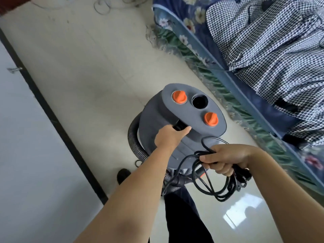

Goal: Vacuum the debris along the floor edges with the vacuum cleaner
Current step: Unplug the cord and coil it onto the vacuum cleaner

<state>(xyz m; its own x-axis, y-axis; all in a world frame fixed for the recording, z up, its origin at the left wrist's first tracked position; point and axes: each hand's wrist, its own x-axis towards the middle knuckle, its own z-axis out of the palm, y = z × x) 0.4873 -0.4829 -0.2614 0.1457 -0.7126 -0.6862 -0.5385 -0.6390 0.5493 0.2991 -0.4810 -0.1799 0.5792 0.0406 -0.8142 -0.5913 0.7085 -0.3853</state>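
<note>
Under the left hand [168,137] gripping its handle hangs the vacuum cleaner [175,116]; right hand [226,158] clutches coiled cord [210,183].

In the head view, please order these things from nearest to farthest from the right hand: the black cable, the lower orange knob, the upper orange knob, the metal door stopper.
Counting from the right hand:
1. Black cable, gripped in that hand.
2. Lower orange knob, above the hand on the vacuum cleaner.
3. Upper orange knob, higher and further left.
4. Metal door stopper, far left by the wall.

Pale tiled floor [91,71] is carrying wire loops [101,6] — lying far beyond the gripping hands — beside a bed [245,95].
</note>
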